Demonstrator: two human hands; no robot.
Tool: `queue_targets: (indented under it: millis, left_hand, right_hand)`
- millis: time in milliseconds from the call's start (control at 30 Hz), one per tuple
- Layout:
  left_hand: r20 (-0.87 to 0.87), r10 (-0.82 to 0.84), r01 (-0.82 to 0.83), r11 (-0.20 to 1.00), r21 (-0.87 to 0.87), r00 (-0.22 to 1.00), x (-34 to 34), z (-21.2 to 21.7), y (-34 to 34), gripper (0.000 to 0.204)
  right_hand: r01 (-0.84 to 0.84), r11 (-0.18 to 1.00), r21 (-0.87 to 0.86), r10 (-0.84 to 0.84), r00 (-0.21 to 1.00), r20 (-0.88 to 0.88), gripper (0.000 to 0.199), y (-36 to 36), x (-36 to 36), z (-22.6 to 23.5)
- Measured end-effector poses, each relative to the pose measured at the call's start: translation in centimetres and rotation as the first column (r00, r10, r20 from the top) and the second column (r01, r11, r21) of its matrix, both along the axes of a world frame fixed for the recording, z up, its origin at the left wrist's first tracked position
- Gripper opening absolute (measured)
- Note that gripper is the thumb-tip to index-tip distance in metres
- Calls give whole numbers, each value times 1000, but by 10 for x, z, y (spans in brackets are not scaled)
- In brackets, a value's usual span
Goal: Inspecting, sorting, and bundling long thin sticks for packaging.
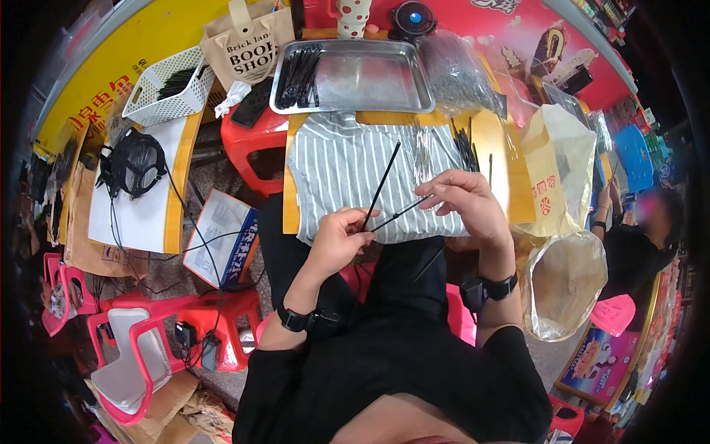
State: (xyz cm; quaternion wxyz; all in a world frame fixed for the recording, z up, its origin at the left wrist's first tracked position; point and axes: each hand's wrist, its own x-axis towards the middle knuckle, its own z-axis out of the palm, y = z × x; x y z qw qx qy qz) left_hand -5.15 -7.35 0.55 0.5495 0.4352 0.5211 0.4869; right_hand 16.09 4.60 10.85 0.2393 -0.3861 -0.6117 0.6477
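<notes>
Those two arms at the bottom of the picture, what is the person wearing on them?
Both forearms are bare below short black sleeves. Each wrist carries a black strap with a small black device: one by the left hand, one by the right hand. The right hand seems to wear a thin ring.

2 black sticks [381, 189] in hands – 1 steel tray [370, 74] – 1 white basket [166, 92]

Wearer seen from above: black short-sleeved top, dark trousers. Left hand [339, 238]: black band with small black unit at wrist. Right hand [467, 198]: black strap with square black module at wrist; forearms bare.
</notes>
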Motion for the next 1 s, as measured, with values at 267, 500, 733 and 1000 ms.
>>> queue_targets:
  millis: [267,500,733,1000]
  left_hand:
    - [157,4,1,1000,-31,988,-6,3,-4,34]
    - [163,-68,76,996,-44,984,-10,13,-6,30]
    - [204,-71,53,994,95,976,-3,11,-3,23]
    - [468,9,30,997,-75,884,4,21,2,13]
  right_hand:
    - [194,979,57,-182,968,-174,16,-7,-12,-22]
    - [180,984,14,-161,909,-384,11,-5,-19,-31]
    - [192,976,99,-144,921,-361,11,-10,-22,-31]
    - [260,956,139,-194,909,-369,13,-21,-28,-27]
